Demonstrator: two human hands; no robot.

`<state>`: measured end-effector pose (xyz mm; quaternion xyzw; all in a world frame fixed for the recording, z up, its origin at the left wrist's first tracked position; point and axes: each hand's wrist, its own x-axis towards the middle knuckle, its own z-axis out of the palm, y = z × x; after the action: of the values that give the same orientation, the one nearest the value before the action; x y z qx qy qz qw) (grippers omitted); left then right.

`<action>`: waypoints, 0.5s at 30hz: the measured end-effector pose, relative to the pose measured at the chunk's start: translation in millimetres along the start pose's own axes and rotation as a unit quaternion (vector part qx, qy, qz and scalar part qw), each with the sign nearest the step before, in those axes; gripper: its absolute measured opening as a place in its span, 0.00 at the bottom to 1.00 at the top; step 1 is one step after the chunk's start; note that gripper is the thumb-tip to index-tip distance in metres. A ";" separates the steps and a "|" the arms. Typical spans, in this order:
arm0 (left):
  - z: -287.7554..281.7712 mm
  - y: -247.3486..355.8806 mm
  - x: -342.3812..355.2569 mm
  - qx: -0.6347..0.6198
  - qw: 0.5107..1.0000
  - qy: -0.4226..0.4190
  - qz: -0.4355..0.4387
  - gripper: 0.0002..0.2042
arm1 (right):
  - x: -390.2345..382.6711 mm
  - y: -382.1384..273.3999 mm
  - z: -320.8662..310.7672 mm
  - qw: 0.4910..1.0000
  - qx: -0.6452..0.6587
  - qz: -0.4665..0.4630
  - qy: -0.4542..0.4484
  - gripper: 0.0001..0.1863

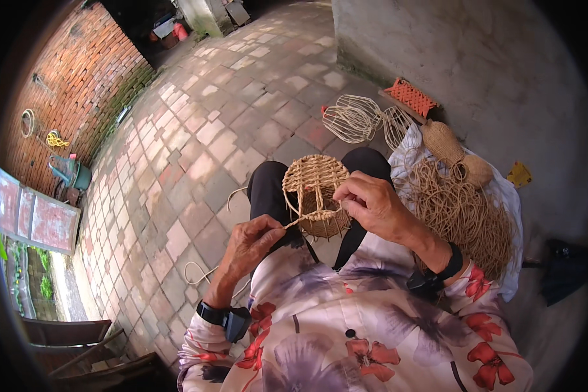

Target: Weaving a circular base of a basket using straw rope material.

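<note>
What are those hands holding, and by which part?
The left hand pinches a cord just outside the woven basket; the right hand is at the basket's right side, its exact hold unclear.

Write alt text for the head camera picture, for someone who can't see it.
The left hand pinches a strand leading to a small woven basket between dark-trousered knees, with the right hand at the basket's right side. To the right, a heap of tan cord lies on white cloth.

Left hand (pixel 249 245) pinching strand (pixel 294 223); right hand (pixel 374 204) touching woven basket (pixel 315 172); cord pile (pixel 462 222) at right.
</note>
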<state>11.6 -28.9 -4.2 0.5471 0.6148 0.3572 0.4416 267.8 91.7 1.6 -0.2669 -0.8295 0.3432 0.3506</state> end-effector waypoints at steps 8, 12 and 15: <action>2.4 1.0 -1.3 0.009 1.000 0.009 0.017 0.09 | -6.2 5.0 7.3 0.986 -0.117 -0.110 -0.035 0.10; 2.7 4.2 -0.6 0.019 1.000 0.005 0.005 0.08 | -5.9 5.0 6.3 0.987 -0.107 -0.117 -0.032 0.09; 3.0 1.2 -1.0 0.013 1.000 0.007 0.001 0.08 | -5.1 2.5 2.6 0.989 -0.066 -0.128 -0.043 0.07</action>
<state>14.8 -29.9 -4.0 0.5509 0.6219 0.3536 0.4298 269.5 88.9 -3.6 -0.1660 -0.8922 0.2508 0.3370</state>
